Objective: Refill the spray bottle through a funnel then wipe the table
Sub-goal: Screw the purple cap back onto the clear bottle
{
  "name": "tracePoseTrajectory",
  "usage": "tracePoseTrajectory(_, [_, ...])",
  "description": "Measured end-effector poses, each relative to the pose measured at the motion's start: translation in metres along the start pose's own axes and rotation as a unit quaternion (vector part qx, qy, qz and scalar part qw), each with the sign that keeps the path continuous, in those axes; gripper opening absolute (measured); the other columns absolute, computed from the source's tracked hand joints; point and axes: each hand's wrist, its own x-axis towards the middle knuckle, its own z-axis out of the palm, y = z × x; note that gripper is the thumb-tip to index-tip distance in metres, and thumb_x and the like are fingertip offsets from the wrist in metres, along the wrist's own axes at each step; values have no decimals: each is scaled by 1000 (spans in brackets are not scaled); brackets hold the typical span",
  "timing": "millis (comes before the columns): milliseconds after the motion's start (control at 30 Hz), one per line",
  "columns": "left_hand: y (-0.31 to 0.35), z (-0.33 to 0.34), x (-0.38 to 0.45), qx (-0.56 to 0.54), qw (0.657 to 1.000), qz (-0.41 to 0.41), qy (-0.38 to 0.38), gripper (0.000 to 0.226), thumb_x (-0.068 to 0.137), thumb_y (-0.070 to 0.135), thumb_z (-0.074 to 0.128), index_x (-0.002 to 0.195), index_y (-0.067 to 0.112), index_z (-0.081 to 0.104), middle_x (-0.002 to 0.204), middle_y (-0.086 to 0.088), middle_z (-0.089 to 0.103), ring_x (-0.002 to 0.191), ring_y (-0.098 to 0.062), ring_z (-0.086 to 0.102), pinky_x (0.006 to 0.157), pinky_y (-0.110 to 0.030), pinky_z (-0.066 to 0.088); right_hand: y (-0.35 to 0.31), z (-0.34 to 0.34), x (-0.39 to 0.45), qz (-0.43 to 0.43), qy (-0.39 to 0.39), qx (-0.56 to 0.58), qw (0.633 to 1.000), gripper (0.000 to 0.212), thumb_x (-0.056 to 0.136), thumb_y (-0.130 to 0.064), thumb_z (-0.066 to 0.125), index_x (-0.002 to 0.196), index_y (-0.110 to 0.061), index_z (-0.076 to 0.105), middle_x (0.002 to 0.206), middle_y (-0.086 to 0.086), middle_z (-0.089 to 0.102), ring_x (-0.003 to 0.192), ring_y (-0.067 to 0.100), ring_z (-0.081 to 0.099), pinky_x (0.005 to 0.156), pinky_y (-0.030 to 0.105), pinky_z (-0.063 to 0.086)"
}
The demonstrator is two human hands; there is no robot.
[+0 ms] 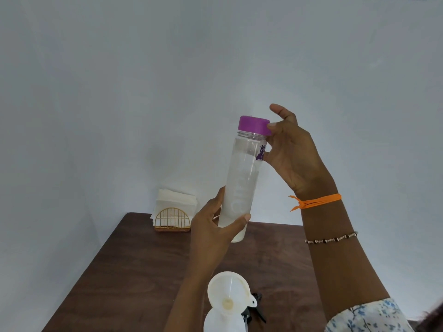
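A clear water bottle (243, 173) with a purple cap (254, 125) is held up above the table, nearly upright and tilted slightly. My left hand (213, 228) grips its lower end. My right hand (294, 152) touches the cap and the bottle's neck with thumb and fingertips. Near the bottom edge a white funnel (229, 293) sits in the mouth of the white spray bottle (223, 322). The black spray head (255, 307) lies on the table just right of the funnel.
A dark brown wooden table (134, 271) stands against a pale wall. At its far left corner a gold wire holder (172, 220) carries a stack of white napkins (176, 200).
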Motion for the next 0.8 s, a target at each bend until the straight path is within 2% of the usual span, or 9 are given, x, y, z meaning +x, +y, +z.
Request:
tracePoseTrajectory(100, [-1, 0, 0, 0, 1000, -2, 0, 56, 63, 49, 75, 111, 55, 48, 109, 31, 57, 95, 2, 60, 71, -8, 51, 2, 4, 2, 14, 23, -28, 999, 42, 90, -3, 51, 125, -23, 37, 86, -1, 59, 84, 11, 58, 63, 30, 54])
tracePoseTrajectory(200, [-2, 0, 0, 1, 1000, -3, -1, 55, 63, 48, 76, 109, 57, 46, 109, 32, 56, 95, 3, 60, 70, -7, 49, 2, 8, 2, 19, 35, -94, 995, 80, 65, -19, 77, 128, -26, 29, 108, 10, 56, 91, 17, 60, 75, 38, 55])
tracePoseTrajectory(267, [-4, 1, 0, -4, 1000, -3, -4, 55, 66, 43, 78, 110, 56, 47, 112, 27, 59, 98, -2, 61, 75, -13, 52, 2, 10, 2, 24, 34, -102, 994, 99, 50, -29, 79, 132, -30, 23, 116, 15, 53, 95, 21, 60, 82, 44, 54])
tracePoseTrajectory(367, [-5, 1, 0, -9, 1000, -2, -4, 56, 66, 42, 78, 112, 53, 47, 116, 21, 60, 100, -6, 61, 81, -20, 54, 0, 10, 2, 27, 21, -50, 998, 88, 68, -26, 70, 138, -33, 19, 112, 9, 58, 97, 18, 61, 78, 39, 55])
tracePoseTrajectory(467, [-4, 1, 0, -10, 1000, -2, -2, 56, 67, 41, 78, 113, 53, 47, 116, 21, 60, 100, -5, 61, 80, -18, 53, -1, 9, 1, 36, 7, -3, 999, 62, 88, -16, 55, 141, -30, 25, 91, -2, 67, 96, 16, 59, 79, 40, 52])
tracePoseTrajectory(633, [-5, -1, 0, -13, 1000, -4, 5, 57, 68, 38, 79, 113, 53, 46, 116, 22, 59, 98, -3, 61, 76, -13, 52, -1, 10, 0, 51, -28, 1, 998, 48, 89, -4, 49, 132, -21, 37, 95, 5, 58, 100, 22, 53, 89, 52, 46])
tracePoseTrajectory(667, [-5, -2, 0, -12, 1000, -3, 7, 57, 68, 38, 79, 113, 52, 47, 114, 24, 59, 97, -2, 61, 73, -11, 52, -1, 12, 1, 54, -20, -17, 998, 51, 86, -5, 55, 131, -21, 37, 100, 6, 57, 100, 22, 54, 89, 52, 48])
tracePoseTrajectory(733, [-5, -2, 0, -6, 1000, -3, 8, 57, 68, 39, 79, 114, 52, 46, 111, 27, 57, 95, 0, 60, 69, -7, 50, 2, 13, 2, 53, 5, -48, 997, 72, 68, -11, 70, 129, -23, 33, 110, 10, 55, 103, 25, 56, 87, 53, 52])
tracePoseTrajectory(800, [-5, -2, 0, -7, 1000, -5, 7, 57, 68, 40, 78, 112, 55, 46, 110, 29, 56, 94, 1, 60, 67, -5, 49, 4, 13, 3, 50, 17, -53, 997, 85, 58, -17, 74, 129, -26, 29, 113, 11, 55, 107, 27, 56, 84, 51, 54])
